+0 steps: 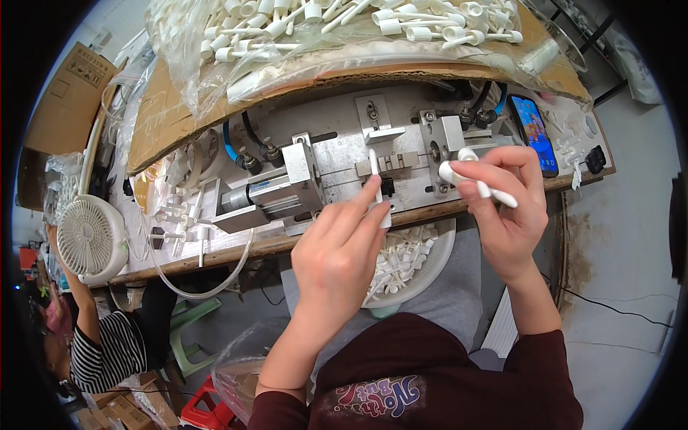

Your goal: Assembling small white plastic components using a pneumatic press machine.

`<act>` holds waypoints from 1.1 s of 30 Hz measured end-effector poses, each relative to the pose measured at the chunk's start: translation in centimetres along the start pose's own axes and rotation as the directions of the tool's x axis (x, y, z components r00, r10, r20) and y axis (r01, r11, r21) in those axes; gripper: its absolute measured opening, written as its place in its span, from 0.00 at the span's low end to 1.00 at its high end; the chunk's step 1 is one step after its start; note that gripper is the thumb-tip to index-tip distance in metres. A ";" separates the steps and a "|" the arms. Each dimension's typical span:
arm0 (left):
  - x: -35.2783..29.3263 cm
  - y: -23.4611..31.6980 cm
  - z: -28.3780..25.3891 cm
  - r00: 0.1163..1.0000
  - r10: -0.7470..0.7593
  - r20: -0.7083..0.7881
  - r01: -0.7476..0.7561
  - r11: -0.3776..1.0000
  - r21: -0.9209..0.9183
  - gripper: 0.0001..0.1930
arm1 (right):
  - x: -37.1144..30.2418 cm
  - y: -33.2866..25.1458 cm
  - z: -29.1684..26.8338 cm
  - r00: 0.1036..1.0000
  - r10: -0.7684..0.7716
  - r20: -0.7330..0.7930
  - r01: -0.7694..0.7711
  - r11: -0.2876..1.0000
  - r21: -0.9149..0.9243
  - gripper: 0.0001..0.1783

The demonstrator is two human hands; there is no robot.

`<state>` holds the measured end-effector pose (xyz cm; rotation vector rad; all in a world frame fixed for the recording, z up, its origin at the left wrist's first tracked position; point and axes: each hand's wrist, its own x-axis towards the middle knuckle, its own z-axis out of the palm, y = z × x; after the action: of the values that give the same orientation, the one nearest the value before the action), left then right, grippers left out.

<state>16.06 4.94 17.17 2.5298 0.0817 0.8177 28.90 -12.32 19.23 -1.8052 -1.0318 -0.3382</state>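
While our left hand (337, 251) presses a white plastic tube (375, 188) upright against the metal jig (373, 168), its fingers narrow and pinched on the tube's lower end, our right hand (502, 208) holds a second white dropper piece (476, 179) just right of it, fingers closed around its stem with the cap end pointing left. Both pieces sit over the front edge of the counter (215, 258), a worn wooden bench carrying the grey plate, a pneumatic cylinder (265, 195) and blue hoses. Just below, on our lap, a white bowl (423, 269) holds more such parts. Further out we see a phone (534, 132) at right, a small white fan (92, 236) at left, and a clear bag of parts (344, 29) on cardboard behind. Grey concrete floor (623, 236) surrounds us; a person in a striped sleeve (100, 351) sits lower left.
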 end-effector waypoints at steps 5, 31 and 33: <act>-0.2 0.2 0.9 0.994 0.024 0.103 -0.045 0.977 0.208 0.14 | -0.8 -0.8 0.1 0.960 0.251 0.121 -0.278 0.871 0.405 0.10; -0.3 0.8 -0.3 0.989 -0.139 0.047 0.145 0.976 -0.163 0.17 | -2.4 -0.6 -0.1 0.716 0.553 0.426 -0.659 0.334 0.674 0.12; -0.3 0.0 0.9 0.999 -0.030 0.018 0.030 0.999 0.011 0.15 | -2.7 -0.6 -0.2 0.698 0.547 0.463 -0.690 0.338 0.640 0.10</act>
<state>16.28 4.47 16.41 2.5398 0.1177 0.7840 26.86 -13.73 18.06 -1.2392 -0.3608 0.7015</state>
